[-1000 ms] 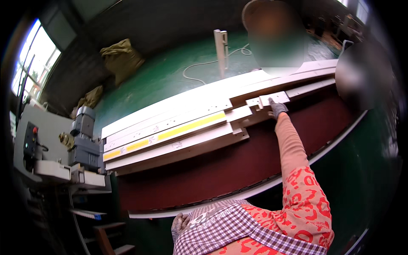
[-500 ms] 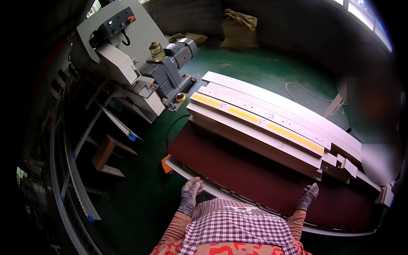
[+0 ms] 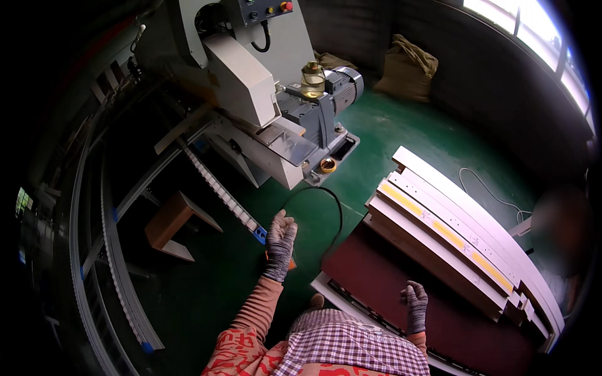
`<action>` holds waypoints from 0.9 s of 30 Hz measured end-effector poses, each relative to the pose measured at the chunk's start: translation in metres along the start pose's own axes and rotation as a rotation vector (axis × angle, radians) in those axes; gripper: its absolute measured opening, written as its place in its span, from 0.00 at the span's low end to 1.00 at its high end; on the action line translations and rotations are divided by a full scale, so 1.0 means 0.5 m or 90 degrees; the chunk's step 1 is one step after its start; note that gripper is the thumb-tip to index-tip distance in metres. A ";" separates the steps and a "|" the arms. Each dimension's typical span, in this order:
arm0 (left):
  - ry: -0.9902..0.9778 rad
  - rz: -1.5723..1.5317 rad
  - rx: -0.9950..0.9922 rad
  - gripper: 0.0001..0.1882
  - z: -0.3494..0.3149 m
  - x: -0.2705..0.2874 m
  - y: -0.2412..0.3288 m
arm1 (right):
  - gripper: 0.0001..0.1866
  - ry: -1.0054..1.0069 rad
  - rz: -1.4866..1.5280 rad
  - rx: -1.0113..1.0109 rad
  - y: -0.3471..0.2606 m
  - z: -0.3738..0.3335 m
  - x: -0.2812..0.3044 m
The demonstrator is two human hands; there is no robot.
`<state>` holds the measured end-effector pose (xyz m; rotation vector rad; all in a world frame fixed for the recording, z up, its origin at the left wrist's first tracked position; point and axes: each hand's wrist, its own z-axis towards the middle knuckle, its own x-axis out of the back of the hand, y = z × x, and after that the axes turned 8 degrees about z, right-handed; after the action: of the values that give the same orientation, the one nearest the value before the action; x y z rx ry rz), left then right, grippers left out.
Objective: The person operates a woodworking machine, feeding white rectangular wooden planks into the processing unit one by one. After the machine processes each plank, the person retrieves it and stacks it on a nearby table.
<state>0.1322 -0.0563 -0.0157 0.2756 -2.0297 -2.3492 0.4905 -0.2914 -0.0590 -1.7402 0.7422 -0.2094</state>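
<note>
The scene has swung round — a second ago the right hand [image 3: 414, 301] was out on a small piece at the far end of the stack of white boards [image 3: 461, 225], and now neither hand touches it. The stack itself lies at the right of the frame, along the far side of the dark red tabletop [image 3: 376, 266], its yellow strip [image 3: 451, 237] facing up. To my eye that means handling of the boards is paused, with the person turned toward the grey machine [image 3: 282, 37] at the upper centre.

The left hand [image 3: 281, 237], gloved, is raised ahead of the body near the middle of the frame, its forearm coming up from the lower edge. It looks to be just beside the blue end [image 3: 260, 235] of the roller rail [image 3: 222, 194], though I can't tell whether they touch. Its fingers bend loosely, holding nothing I can see. The right hand hangs over the tabletop at lower right, elbow drawn in, fingers half curled and slack — released, with no piece in them.
</note>
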 end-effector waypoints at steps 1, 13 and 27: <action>0.024 0.012 -0.008 0.29 0.012 0.023 0.014 | 0.11 -0.013 -0.011 -0.011 -0.001 -0.010 -0.014; 0.418 0.328 0.001 0.44 0.299 0.478 0.097 | 0.15 -0.278 -0.010 -0.107 -0.002 0.102 -0.291; 0.509 0.106 0.413 0.52 0.687 0.930 -0.021 | 0.21 -0.180 -0.027 -0.257 0.035 0.074 -0.583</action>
<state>-0.3756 0.2194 -0.0336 0.8440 -2.1332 -1.1104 0.2747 -0.0957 -0.0181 -2.1127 0.5649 0.1684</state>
